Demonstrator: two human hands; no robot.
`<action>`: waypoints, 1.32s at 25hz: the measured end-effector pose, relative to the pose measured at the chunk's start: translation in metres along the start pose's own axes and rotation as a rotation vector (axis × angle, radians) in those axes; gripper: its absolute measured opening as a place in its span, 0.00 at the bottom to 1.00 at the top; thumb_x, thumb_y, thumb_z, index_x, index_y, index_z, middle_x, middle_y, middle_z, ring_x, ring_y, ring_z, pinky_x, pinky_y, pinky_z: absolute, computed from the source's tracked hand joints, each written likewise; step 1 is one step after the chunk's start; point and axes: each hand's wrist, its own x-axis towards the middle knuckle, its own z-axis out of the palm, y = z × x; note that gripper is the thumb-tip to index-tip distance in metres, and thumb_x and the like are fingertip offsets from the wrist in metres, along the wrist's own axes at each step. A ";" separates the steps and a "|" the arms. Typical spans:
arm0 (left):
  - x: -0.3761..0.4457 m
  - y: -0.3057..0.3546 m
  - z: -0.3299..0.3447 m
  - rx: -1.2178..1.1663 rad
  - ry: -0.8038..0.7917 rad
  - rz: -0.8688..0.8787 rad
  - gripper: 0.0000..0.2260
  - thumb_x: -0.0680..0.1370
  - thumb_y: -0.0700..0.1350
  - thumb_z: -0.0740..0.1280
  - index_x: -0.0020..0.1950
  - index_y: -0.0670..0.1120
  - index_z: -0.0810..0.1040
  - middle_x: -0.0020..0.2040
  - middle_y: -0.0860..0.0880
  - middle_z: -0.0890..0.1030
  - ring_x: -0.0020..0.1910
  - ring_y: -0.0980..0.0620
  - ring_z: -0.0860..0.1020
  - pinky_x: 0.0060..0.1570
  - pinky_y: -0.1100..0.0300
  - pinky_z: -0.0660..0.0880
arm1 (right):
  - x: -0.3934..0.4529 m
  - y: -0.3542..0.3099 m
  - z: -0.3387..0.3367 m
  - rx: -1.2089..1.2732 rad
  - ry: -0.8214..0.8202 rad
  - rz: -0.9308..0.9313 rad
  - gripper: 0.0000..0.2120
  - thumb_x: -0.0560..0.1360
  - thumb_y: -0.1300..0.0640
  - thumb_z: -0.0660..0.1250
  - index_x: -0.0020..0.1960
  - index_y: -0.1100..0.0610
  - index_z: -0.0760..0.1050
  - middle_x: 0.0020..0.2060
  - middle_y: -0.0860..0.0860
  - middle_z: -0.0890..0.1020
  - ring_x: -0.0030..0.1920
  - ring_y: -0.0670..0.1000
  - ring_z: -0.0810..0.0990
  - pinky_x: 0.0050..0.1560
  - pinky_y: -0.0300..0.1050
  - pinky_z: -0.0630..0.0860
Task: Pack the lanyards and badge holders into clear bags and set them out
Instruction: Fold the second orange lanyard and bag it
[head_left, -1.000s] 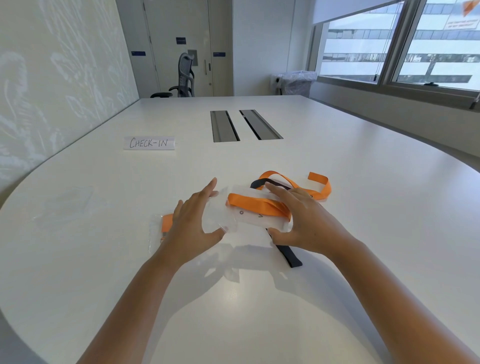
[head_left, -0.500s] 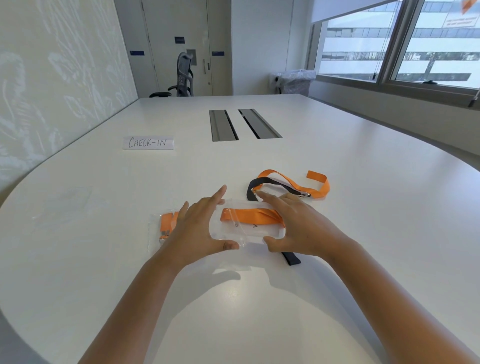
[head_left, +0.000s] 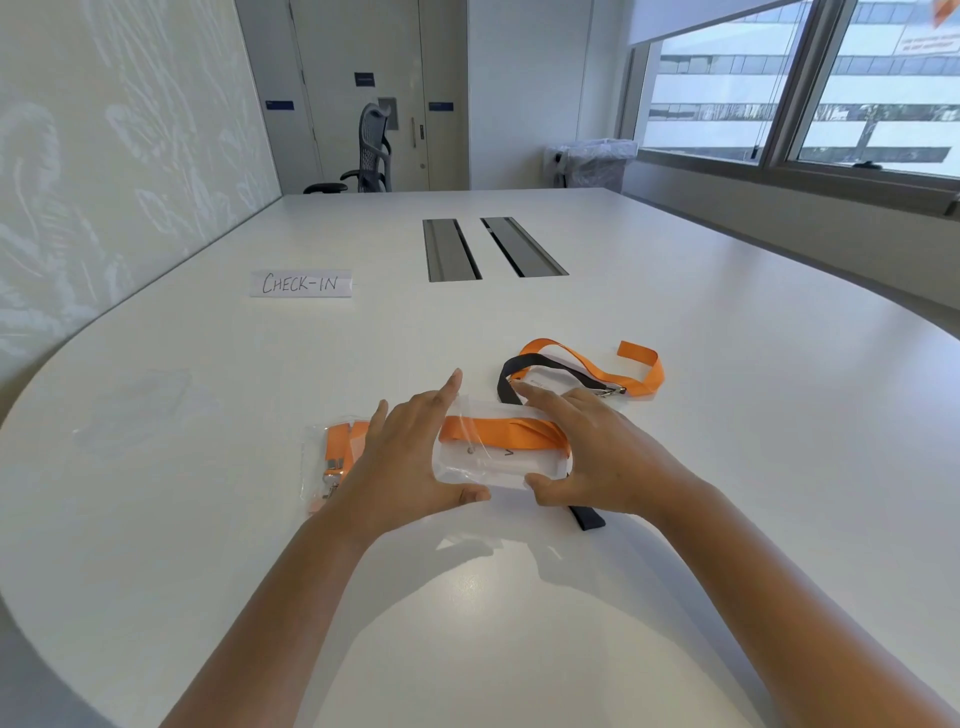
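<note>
Bag, clear film, lies flat on the white table at centre near, framed between both hands. Folded orange lanyard shows through its far half; whether a badge holder is inside too, cannot tell.

Left hand: fingers fairly straight, laid along the bag's left edge, thumb pinching the near edge. Right hand: fingers arched over the right end, thumb tip on the near edge, pinching the film.

Second bag, already packed with orange strap and a metal clip, sits just left, partly under the left hand. Loose orange strap and black strap lie tangled just beyond, the black one running on under the right hand. CHECK-IN card well off, far left.

Risks, as judged:
- Film is slick and thin; pressing or sliding could make it skate on the smooth tabletop.
- Ribbon is springy; if the mouth is unsealed, it may creep out.
- Black strap beneath could drag along with the bag.
</note>
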 end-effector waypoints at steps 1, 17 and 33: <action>0.000 0.000 0.000 -0.025 0.013 0.005 0.49 0.63 0.66 0.70 0.67 0.65 0.35 0.71 0.54 0.63 0.71 0.52 0.60 0.72 0.45 0.46 | 0.000 0.000 0.000 -0.001 -0.013 -0.002 0.43 0.65 0.42 0.70 0.73 0.40 0.50 0.63 0.47 0.72 0.62 0.47 0.66 0.56 0.40 0.66; -0.002 0.004 -0.010 -0.099 -0.080 -0.039 0.52 0.55 0.70 0.67 0.67 0.66 0.35 0.64 0.59 0.70 0.66 0.58 0.64 0.72 0.50 0.43 | -0.003 0.003 -0.009 0.068 -0.120 -0.020 0.42 0.61 0.42 0.67 0.71 0.37 0.52 0.63 0.44 0.72 0.55 0.41 0.66 0.58 0.39 0.67; 0.000 0.011 -0.002 -0.425 -0.106 -0.084 0.45 0.56 0.63 0.72 0.61 0.77 0.43 0.55 0.67 0.67 0.58 0.63 0.66 0.57 0.68 0.67 | 0.001 -0.008 0.015 0.569 0.165 -0.084 0.31 0.65 0.42 0.72 0.64 0.34 0.62 0.58 0.36 0.75 0.60 0.41 0.75 0.59 0.37 0.74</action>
